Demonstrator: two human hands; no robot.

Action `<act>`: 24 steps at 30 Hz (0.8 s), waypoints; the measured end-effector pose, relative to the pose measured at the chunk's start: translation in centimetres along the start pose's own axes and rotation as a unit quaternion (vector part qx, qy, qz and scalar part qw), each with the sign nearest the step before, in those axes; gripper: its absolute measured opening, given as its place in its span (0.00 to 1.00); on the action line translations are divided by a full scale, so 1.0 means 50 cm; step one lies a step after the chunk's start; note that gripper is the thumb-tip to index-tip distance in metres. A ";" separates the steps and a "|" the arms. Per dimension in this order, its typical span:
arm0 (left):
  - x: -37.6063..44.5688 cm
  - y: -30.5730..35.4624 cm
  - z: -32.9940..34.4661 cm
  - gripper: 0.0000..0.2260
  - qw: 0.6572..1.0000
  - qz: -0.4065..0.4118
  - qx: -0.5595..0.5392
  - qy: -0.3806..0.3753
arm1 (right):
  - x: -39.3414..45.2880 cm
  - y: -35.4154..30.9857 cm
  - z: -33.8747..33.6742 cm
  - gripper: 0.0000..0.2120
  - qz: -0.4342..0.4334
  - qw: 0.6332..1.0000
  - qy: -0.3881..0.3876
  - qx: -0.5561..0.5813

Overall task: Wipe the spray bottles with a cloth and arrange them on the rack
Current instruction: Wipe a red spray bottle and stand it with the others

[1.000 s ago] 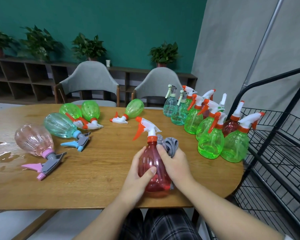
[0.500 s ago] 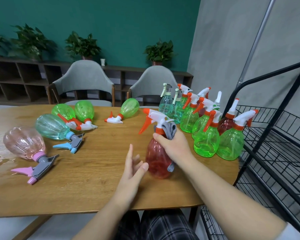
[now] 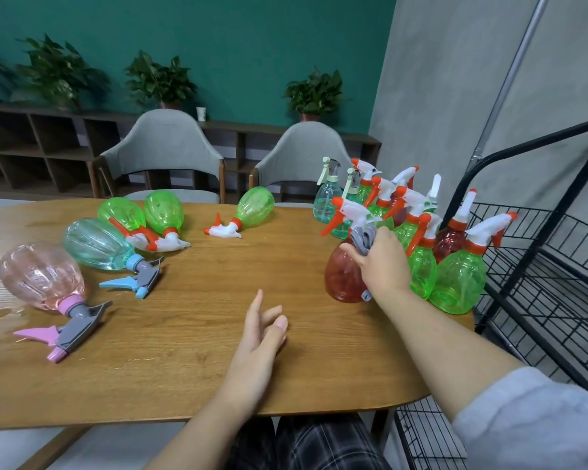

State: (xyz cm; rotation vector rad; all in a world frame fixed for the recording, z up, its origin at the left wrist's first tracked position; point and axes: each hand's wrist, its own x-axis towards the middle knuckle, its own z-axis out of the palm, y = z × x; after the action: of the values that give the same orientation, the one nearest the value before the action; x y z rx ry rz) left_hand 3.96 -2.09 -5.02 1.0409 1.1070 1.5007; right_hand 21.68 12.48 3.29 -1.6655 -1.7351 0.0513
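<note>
The right hand (image 3: 382, 262) grips the upright red bottle (image 3: 342, 278) and grey cloth (image 3: 362, 239), rack (image 3: 537, 266) at 3 o'clock; left hand (image 3: 258, 337) lies open, holding nothing

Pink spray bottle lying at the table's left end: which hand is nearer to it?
Left. The left hand hovers open mid-table, apart from the pink spray bottle. The right hand grips the red bottle far across the table.
</note>
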 end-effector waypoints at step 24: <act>0.004 0.002 0.002 0.18 1.000 -0.011 -0.018 0.021 | 0.010 0.002 0.102 0.17 -0.070 0.961 -0.167 -0.209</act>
State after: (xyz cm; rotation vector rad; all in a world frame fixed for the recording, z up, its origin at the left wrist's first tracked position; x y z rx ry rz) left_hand 3.98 -1.90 -4.88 0.9743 1.1126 1.5263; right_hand 19.20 15.19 -0.31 -1.9076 -2.2347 -0.1147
